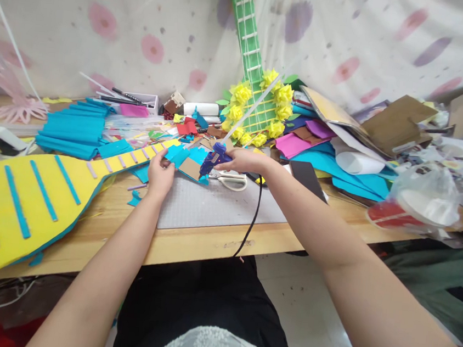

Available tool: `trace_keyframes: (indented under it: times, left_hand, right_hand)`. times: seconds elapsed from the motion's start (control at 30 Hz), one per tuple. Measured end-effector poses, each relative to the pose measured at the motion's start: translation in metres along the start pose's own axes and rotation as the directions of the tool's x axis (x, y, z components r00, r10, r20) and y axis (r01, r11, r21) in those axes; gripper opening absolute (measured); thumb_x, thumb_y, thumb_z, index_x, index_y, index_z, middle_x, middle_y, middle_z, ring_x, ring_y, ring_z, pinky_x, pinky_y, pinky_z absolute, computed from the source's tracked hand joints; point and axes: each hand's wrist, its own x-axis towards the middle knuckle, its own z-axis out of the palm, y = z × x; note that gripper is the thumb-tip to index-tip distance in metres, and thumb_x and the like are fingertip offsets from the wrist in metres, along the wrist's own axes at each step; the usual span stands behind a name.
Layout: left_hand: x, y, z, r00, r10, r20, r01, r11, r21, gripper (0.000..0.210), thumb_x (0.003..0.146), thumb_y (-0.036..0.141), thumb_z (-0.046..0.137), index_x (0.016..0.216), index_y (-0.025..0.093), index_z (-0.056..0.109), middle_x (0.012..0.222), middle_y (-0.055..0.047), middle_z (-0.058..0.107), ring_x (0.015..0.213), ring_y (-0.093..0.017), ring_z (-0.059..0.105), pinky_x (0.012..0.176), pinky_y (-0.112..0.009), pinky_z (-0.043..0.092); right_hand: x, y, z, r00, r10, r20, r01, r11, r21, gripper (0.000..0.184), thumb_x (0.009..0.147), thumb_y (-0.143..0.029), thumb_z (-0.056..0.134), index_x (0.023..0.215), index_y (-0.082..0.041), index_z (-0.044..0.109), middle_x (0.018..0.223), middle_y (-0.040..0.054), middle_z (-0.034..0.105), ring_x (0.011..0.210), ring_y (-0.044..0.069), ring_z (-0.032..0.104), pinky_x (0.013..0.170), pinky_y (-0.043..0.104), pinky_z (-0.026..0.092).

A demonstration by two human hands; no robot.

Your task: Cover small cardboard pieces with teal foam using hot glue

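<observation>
In my right hand point(246, 161) is a blue hot glue gun point(215, 159), its nozzle pointing down and left. A long white glue stick point(251, 109) sticks out of its back. The nozzle is close to a piece of cardboard point(190, 168) with blue paper on it. My left hand point(161, 174) has its fingers curled at the neck of a yellow cardboard guitar point(42, 203) with blue and pale purple strips; the fingertips are partly hidden. Under the glue gun lie white-handled scissors point(233, 181) on a grey cutting mat point(219, 211).
A green paper guitar point(252, 54) with yellow flowers leans at the back. Blue crepe paper point(75, 126) lies left, and coloured sheets point(305, 140) and cardboard pile up right. A black cord point(254, 220) hangs over the table edge. A bagged red-and-white tub point(410, 206) stands right.
</observation>
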Motion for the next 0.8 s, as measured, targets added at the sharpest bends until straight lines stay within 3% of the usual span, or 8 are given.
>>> trace_keyframes:
  times: [0.23, 0.43, 0.63, 0.8]
  left_hand:
    - [0.000, 0.001, 0.000, 1.000, -0.017, 0.007, 0.017, 1.000, -0.010, 0.050, 0.065, 0.012, 0.058, 0.115, 0.017, 0.057, 0.095, -0.007, 0.060, 0.086, -0.018, 0.061, 0.079, -0.033, 0.052]
    - [-0.001, 0.000, 0.003, 0.999, -0.033, -0.007, 0.033, 0.999, -0.021, 0.051, 0.065, 0.011, 0.057, 0.115, 0.016, 0.057, 0.096, -0.007, 0.059, 0.083, -0.017, 0.060, 0.078, -0.033, 0.053]
    - [-0.001, 0.000, 0.003, 0.999, -0.034, -0.006, 0.034, 0.999, -0.023, 0.051, 0.064, 0.010, 0.058, 0.115, 0.016, 0.058, 0.097, -0.007, 0.058, 0.081, -0.016, 0.060, 0.076, -0.032, 0.053]
    - [0.000, 0.000, 0.003, 1.000, -0.028, -0.003, 0.028, 0.999, -0.019, 0.050, 0.064, 0.010, 0.059, 0.114, 0.016, 0.058, 0.099, -0.007, 0.059, 0.081, -0.016, 0.061, 0.075, -0.032, 0.053]
  right_hand:
    - [0.007, 0.000, 0.003, 1.000, -0.006, 0.028, 0.005, 1.000, 0.026, 0.045, 0.074, -0.055, 0.059, 0.100, -0.019, 0.060, 0.085, 0.0058, 0.063, 0.064, 0.013, 0.055, 0.052, 0.023, 0.042]
    - [0.011, -0.010, 0.001, 0.999, 0.031, -0.036, -0.031, 0.999, 0.008, 0.043, 0.079, -0.051, 0.057, 0.105, -0.016, 0.059, 0.081, 0.0062, 0.062, 0.066, 0.013, 0.055, 0.055, 0.023, 0.042]
    - [0.030, -0.016, 0.004, 0.993, 0.003, -0.114, -0.006, 1.000, -0.028, 0.047, 0.081, -0.051, 0.055, 0.111, -0.015, 0.058, 0.088, 0.0073, 0.064, 0.071, 0.015, 0.059, 0.062, 0.023, 0.045]
    - [0.047, -0.020, 0.006, 0.987, 0.017, -0.159, -0.018, 1.000, -0.008, 0.048, 0.080, -0.052, 0.057, 0.111, -0.015, 0.058, 0.083, 0.0070, 0.065, 0.069, 0.015, 0.060, 0.063, 0.024, 0.047]
